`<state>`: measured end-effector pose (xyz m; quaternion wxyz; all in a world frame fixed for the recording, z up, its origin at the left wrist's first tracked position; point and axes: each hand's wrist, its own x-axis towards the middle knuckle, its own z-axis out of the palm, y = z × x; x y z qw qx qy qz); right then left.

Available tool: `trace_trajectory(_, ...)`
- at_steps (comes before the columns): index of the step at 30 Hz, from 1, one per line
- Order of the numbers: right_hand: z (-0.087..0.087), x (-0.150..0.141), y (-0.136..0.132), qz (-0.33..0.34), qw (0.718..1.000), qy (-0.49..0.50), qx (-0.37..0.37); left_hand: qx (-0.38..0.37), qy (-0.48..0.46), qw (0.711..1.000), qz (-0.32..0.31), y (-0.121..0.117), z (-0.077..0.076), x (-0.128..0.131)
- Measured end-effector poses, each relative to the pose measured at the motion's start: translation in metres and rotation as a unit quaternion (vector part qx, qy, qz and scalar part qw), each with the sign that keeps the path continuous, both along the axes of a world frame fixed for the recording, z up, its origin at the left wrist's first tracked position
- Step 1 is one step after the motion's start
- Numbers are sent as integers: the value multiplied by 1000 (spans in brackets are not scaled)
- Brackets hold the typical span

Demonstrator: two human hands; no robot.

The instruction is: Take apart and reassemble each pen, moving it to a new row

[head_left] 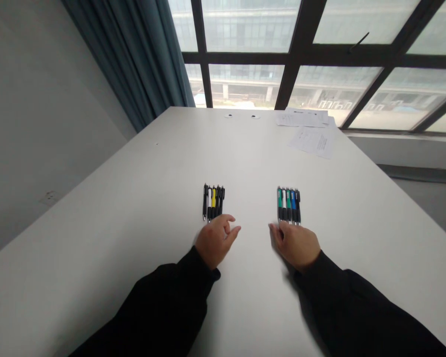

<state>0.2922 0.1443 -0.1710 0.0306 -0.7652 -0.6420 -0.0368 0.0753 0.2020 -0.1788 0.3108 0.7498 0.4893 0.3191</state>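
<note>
Two rows of click pens lie side by side on the white table (pixel 250 287), all pointing toward and away from me. The left row has black pens (pixel 205 201), a white pen (pixel 209 197) and a yellow pen (pixel 213 197). Green pens (pixel 280 198), a white pen (pixel 284 198), a blue pen (pixel 293 199) and a dark pen (pixel 298 201) make up the right row. My left hand (pixel 216 240) is at the near end of its row, thumb and forefinger apart. Just below the right row, my right hand (pixel 297 243) has its fingers mostly hidden; contact is unclear.
Printed sheets of paper (pixel 312 141) lie at the table's far right. Two small white-and-dark fittings (pixel 255 117) sit near the far edge. Beyond stand a dark-framed window (pixel 245 58) and a blue curtain (pixel 144 59); a grey wall (pixel 40 99) runs along the left.
</note>
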Motion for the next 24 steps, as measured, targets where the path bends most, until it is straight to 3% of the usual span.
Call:
trace_trajectory(3,-2,1,-1,12,1000,-2,9,132,141,980,42,11,-3,-12)
trace_trajectory(6,-2,1,-2,15,1000,0,16,188,223,954,63,15,-5,-15)
trace_trajectory(10,-1,1,-2,22,1000,5,20,233,265,934,59,13,-2,-13)
trace_trajectory(20,-8,5,-4,141,985,70,64,241,239,941,1,12,1,-10)
trace_trajectory(24,-10,7,-3,159,963,173,134,213,89,972,-38,11,0,-8)
